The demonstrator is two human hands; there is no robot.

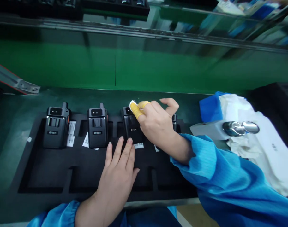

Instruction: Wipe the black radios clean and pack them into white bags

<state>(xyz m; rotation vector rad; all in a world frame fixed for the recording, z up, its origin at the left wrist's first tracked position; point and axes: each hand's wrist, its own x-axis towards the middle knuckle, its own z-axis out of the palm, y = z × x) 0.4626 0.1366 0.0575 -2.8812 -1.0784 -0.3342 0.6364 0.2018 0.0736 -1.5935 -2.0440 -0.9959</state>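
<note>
Several black handheld radios marked "Riton" lie in a row along the black foam tray [46, 170]. My right hand [155, 121], with yellow finger cots, is closed over the top of the third radio [134, 130]. At its fingertips shows a small white piece [132, 103], whose kind I cannot make out. My left hand [119, 170] lies flat with fingers stretched, its tips by that radio's lower edge. Left of it are the second radio [97, 129] and the first radio [55, 127]. Another radio [174, 121] is mostly hidden behind my right hand and wrist.
White barcode labels [71, 134] lie beside and under the radios. On the right are a metal-topped dispenser [234, 128], a blue box [209, 107] and crumpled white paper or cloth [236, 107]. A green panel [63, 63] and a shelf edge [144, 33] bound the back.
</note>
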